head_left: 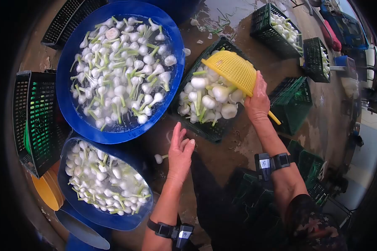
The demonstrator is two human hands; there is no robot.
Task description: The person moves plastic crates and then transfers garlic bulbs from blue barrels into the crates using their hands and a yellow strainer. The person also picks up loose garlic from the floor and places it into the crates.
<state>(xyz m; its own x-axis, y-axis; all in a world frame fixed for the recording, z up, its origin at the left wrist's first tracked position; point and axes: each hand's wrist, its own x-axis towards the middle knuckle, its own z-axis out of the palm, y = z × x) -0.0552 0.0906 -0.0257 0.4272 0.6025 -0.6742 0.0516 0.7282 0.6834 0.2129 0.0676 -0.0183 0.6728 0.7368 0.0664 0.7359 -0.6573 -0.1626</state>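
Note:
My right hand (258, 99) grips the rim of a yellow perforated basket (229, 69), which is tipped over a dark green crate (215, 136). White bulbs with green stems (209, 98) fill the crate, below the basket's edge. My left hand (181, 154) is empty, fingers apart, in front of the crate's near left corner. To the left, a large round blue tub (120, 137) holds many bulbs floating in water. Below it stands a smaller blue tub (65, 178), also with bulbs in water.
Green crates of bulbs (276, 29) stand at the upper right, with an empty-looking green crate (292, 104) nearer. Dark crates (40, 117) and a yellow container (47, 190) are at the left. One loose bulb (158, 159) lies beside the smaller tub.

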